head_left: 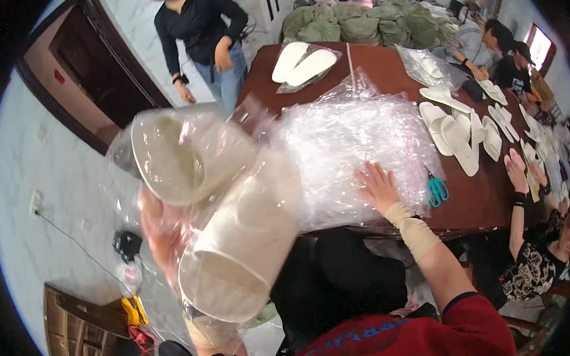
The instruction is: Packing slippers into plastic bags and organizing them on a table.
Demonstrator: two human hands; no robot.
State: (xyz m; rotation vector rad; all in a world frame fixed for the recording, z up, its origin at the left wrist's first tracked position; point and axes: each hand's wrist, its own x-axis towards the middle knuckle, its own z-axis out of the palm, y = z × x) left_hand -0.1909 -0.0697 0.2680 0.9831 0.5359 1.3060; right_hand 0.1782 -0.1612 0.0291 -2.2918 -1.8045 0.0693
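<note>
The person's left grip (162,233) holds up a bagged pair of cream slippers (252,228) close to the camera, while the right grip (379,189) lies spread on a pile of clear plastic bags (335,156) near teal-handled scissors (436,190). Loose white slippers (462,144) lie farther right on the brown desk (470,200), and a co-worker in black (196,28) stands beyond its far left corner.

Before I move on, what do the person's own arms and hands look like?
The left hand and right hand wear no gloves. A beige wrap covers the right wrist; a similar band circles the left. The red sleeves end in dark blue trim.
</note>
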